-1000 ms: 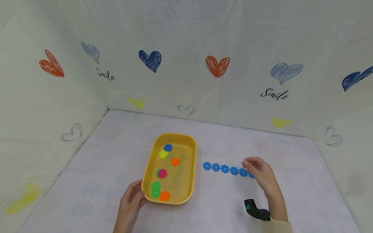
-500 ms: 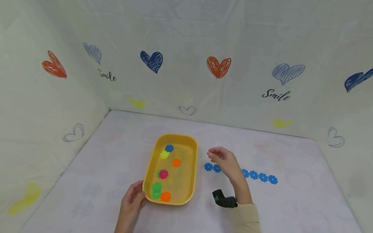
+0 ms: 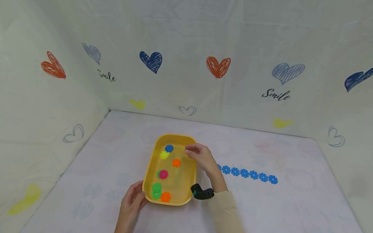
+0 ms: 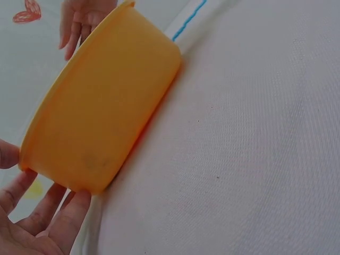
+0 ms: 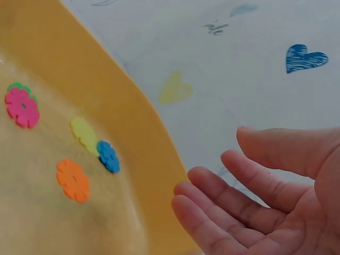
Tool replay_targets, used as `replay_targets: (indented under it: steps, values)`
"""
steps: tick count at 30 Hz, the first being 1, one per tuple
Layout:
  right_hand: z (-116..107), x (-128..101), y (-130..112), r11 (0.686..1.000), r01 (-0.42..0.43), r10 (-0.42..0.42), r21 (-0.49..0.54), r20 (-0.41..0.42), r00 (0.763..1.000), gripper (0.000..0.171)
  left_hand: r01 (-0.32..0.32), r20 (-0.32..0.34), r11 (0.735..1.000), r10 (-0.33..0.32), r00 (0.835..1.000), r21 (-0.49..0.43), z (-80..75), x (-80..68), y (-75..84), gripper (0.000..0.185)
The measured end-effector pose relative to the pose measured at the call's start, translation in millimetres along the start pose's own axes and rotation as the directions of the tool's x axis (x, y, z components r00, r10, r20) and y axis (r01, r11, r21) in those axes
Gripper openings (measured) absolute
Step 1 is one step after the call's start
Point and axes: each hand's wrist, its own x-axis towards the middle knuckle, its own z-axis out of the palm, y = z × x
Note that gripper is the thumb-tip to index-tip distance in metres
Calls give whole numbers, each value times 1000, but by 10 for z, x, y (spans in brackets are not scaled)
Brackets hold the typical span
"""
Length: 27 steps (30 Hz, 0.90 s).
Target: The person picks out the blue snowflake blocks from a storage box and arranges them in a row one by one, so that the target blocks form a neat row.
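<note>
A yellow tray (image 3: 176,136) sits mid-table holding several flower-shaped discs: blue (image 3: 169,148), yellow (image 3: 164,154), orange (image 3: 176,162), pink on green (image 3: 162,174), green (image 3: 156,190) and orange (image 3: 165,197). My left hand (image 3: 133,197) holds the tray's near left corner, thumb at the rim and fingers against the outer wall (image 4: 106,106). My right hand (image 3: 200,156) hovers over the tray's far right rim, palm empty and fingers relaxed (image 5: 249,196). The blue disc (image 5: 108,156) lies closest to it. A row of blue discs (image 3: 244,173) lies on the table to the right.
Fabric walls printed with hearts enclose the white table (image 3: 263,210) at the back and on both sides. A black wrist camera (image 3: 202,193) sits on my right forearm beside the tray's near right corner.
My right hand has moved left from the right end of the blue row to above the tray's right rim, empty. The left hand and the tray have stayed put.
</note>
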Motion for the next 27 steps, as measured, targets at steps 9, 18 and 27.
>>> replay_targets:
  steps: [9,18,27]
  values:
    - [257,205,-60,998,-11,13,-54,49,999,25,6,-2,1000,-6,1000,8,-9,0,-9,41]
    - [438,379,27,991,-78,88,-113,84,993,24,15,-12,1000,-15,1000,11,23,-9,-1,40]
    - [565,541,147,983,-169,170,-77,5,985,21,0,-20,1000,0,1000,11,11,-7,-1,40]
